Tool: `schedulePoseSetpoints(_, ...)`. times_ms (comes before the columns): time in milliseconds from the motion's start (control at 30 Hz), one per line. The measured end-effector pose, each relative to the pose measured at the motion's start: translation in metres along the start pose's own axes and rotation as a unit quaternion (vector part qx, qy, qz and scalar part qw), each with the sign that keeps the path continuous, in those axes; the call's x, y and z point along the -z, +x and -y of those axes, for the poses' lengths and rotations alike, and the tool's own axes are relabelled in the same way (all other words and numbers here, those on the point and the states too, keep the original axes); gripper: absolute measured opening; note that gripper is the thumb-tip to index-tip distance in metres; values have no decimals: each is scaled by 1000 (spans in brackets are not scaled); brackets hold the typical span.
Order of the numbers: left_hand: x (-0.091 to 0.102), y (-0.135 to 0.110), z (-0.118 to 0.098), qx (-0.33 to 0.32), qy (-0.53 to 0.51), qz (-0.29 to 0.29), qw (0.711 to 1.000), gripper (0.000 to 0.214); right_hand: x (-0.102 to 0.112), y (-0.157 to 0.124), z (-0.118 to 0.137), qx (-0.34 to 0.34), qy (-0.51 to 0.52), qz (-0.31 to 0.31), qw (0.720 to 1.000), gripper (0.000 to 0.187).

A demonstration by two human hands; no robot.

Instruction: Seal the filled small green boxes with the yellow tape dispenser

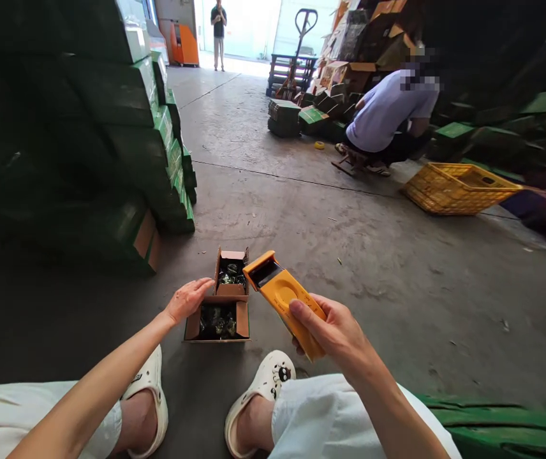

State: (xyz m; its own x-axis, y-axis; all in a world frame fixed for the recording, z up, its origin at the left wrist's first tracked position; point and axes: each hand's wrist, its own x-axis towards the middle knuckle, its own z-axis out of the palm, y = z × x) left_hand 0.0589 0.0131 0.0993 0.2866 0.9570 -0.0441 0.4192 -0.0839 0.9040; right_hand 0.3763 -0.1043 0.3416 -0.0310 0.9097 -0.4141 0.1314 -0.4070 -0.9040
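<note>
My right hand (333, 333) grips an orange tape dispenser (280, 293), its head pointing up and left over two small open cardboard boxes. The near box (218, 319) and the far box (231, 271) stand on the concrete floor between my feet and hold dark wrapped items. My left hand (187, 299) rests on the left flap of the near box, fingers curled against it.
Tall stacks of green cartons (124, 127) rise on the left. A seated person (388, 115) works at the back right beside a yellow plastic crate (459, 187). Flat green cartons (507, 427) lie by my right leg. Another person (218, 35) stands far off near a pallet jack (296, 57).
</note>
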Motion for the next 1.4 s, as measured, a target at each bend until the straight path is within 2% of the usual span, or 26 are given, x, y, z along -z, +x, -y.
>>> schedulePoseSetpoints(67, -2, -8, 4, 65, -29, -115, 991, 49, -1, 0, 1, 3, -9, -8, 1000, 61)
schedulePoseSetpoints(100, -4, -12, 7, 117, -75, -180, 974, 47, -2, 1, 1, 5, -15, -12, 1000, 61)
schedulePoseSetpoints(167, -11, -21, 15, 222, -194, -282, 913, 40, -3, 1, 2, 13, -27, -17, 999, 62)
schedulePoseSetpoints(233, -21, -29, 21, 289, -289, -321, 854, 30, -4, 1, 2, 17, -27, -20, 999, 62)
schedulePoseSetpoints(400, -30, -41, 24, 327, -417, -311, 789, 23, -8, 1, 0, 1, -13, -20, 1000, 65)
schedulePoseSetpoints(600, -16, -41, 19, 342, -543, -242, 727, 26, -8, 1, -1, -4, -5, -25, 1000, 65)
schedulePoseSetpoints(833, -10, -43, 21, 366, -628, -168, 666, 24, -8, -3, 0, -3, -8, -30, 1000, 64)
schedulePoseSetpoints(1133, 1, -46, 27, 375, -678, -122, 620, 46, -16, -4, 0, -18, -15, -10, 1000, 64)
schedulePoseSetpoints(1400, 3, -47, 32, 378, -697, -126, 596, 58, -17, -2, -2, -19, -23, -8, 1000, 64)
